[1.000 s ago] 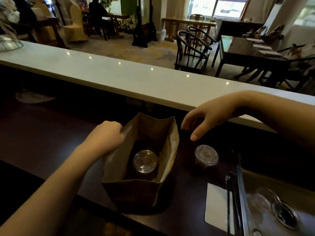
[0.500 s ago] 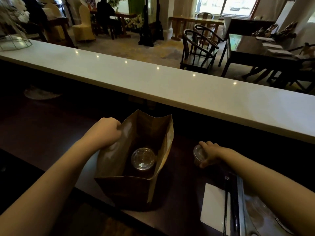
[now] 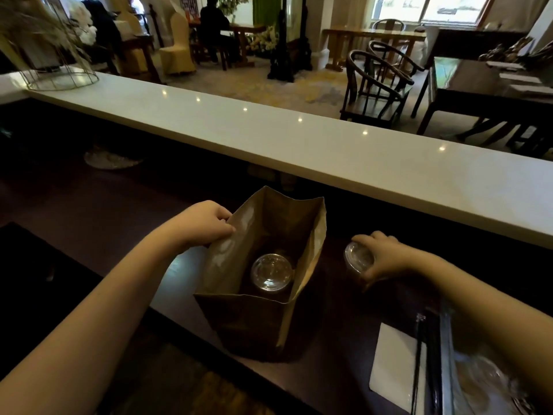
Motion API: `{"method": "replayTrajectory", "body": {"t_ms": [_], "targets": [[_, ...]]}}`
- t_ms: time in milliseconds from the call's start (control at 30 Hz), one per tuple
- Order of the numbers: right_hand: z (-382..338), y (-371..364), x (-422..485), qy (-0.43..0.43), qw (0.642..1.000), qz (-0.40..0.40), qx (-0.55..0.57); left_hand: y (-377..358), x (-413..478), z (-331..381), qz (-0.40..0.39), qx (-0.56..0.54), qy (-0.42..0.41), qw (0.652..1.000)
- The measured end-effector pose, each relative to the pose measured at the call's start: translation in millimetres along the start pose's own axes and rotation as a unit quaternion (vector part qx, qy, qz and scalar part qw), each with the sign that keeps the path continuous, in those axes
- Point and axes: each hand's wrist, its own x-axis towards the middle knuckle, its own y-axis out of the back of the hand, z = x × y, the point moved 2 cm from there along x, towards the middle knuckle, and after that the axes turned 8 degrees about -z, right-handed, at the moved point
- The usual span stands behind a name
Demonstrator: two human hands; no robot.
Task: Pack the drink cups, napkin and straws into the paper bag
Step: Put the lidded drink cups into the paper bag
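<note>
In the head view, our left hand (image 3: 206, 224) pinches the left rim of the paper bag (image 3: 254, 322), and one lidded cup (image 3: 271, 272) stands inside. Our right hand (image 3: 386, 256) curls around the second cup (image 3: 357, 259) just right of the bag. The napkin (image 3: 392, 363) and black straws (image 3: 419, 354) lie nearby.

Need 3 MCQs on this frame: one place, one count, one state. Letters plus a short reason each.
1. Where is the napkin?
A. in the paper bag
B. on the dark counter, right of the bag
C. on the white ledge

2. How many lidded drink cups show?
A. one
B. two
C. four

3. What is the left hand doing?
A. gripping the bag's rim
B. hanging idle
C. lying flat on the counter

Key:
1 B: it lies flat beside the straws.
2 B: first cup stands inside the bag; the right hand grips the second cup.
3 A: its fingers curl over the bag's left rim.
</note>
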Motion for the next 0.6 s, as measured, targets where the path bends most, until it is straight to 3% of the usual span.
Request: {"method": "replayTrajectory", "body": {"t_ms": [400, 600], "targets": [[-113, 122, -121, 0.193, 0.978, 0.058, 0.053, -2, -12, -20, -0.010, -0.108, -0.019, 0.994], [-174, 102, -91, 0.215, 0.976, 0.035, -0.003, -4, -11, -20, 0.015, -0.097, -0.033, 0.995]]}}
